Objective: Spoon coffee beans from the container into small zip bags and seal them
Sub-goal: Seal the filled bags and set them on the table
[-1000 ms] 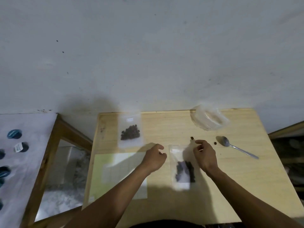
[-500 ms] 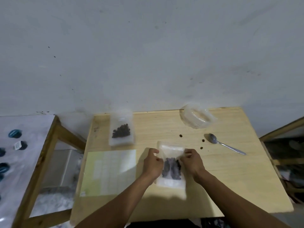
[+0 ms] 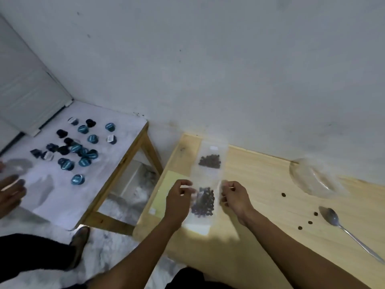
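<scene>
A small clear zip bag (image 3: 203,202) with dark coffee beans hangs between my hands above the wooden table (image 3: 260,236). My left hand (image 3: 180,197) pinches its upper left edge and my right hand (image 3: 235,196) pinches its upper right edge. A second bag with beans (image 3: 210,161) lies flat farther back on the table. The clear plastic container (image 3: 312,180) sits at the back right. A metal spoon (image 3: 343,226) lies to the right, with a few loose beans (image 3: 309,222) near it.
A pale green sheet (image 3: 164,192) lies on the table left of the bag. A low white-topped table (image 3: 83,163) on the left bears several blue and black capsules (image 3: 78,149). Another person's hand (image 3: 10,190) and foot (image 3: 80,236) show at the left.
Both hands took the bag by its top corners and lifted it. The camera swung left, bringing the side table and capsules into view.
</scene>
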`<state>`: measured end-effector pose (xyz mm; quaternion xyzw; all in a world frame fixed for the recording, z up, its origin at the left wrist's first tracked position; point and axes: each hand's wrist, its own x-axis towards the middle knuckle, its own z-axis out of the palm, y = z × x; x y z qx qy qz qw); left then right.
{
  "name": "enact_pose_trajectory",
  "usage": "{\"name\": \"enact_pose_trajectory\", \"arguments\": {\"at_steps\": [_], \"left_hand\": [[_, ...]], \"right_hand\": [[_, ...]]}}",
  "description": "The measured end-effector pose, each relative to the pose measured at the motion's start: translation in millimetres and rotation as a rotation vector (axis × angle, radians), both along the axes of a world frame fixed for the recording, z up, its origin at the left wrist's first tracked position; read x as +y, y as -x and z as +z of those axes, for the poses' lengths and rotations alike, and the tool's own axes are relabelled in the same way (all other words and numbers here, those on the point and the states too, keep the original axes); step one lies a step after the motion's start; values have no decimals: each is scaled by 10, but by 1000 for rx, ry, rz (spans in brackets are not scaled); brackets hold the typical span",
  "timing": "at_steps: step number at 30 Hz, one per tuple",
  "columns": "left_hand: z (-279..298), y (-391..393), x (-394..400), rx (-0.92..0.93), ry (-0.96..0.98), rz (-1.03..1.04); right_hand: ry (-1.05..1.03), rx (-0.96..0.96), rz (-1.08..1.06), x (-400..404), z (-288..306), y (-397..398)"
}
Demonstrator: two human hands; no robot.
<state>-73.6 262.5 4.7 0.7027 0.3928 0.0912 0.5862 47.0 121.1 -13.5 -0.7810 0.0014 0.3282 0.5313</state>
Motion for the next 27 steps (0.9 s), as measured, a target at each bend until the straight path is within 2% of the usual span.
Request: {"name": "enact_pose_trajectory", "arguments": {"at_steps": [3, 7, 10, 15, 22, 27], "left_hand": [[37, 334, 323, -65, 53, 177], [14, 795, 686, -65, 37, 388], [-13, 1090, 880, -59, 4, 469], [-92, 1424, 1082, -101, 29, 554], [-116, 1538, 1131, -134, 4, 571], [-79, 1449, 1160, -93, -42, 546]], "right_hand": [[71, 36, 136, 370, -12, 168], [198, -10, 444, 789, -106, 461], [282, -64, 616, 1059, -156, 688], [336, -143, 758, 1384, -256, 996], [459, -238, 759, 1624, -390, 1160], [391, -195, 711, 1619, -437, 1114]]}}
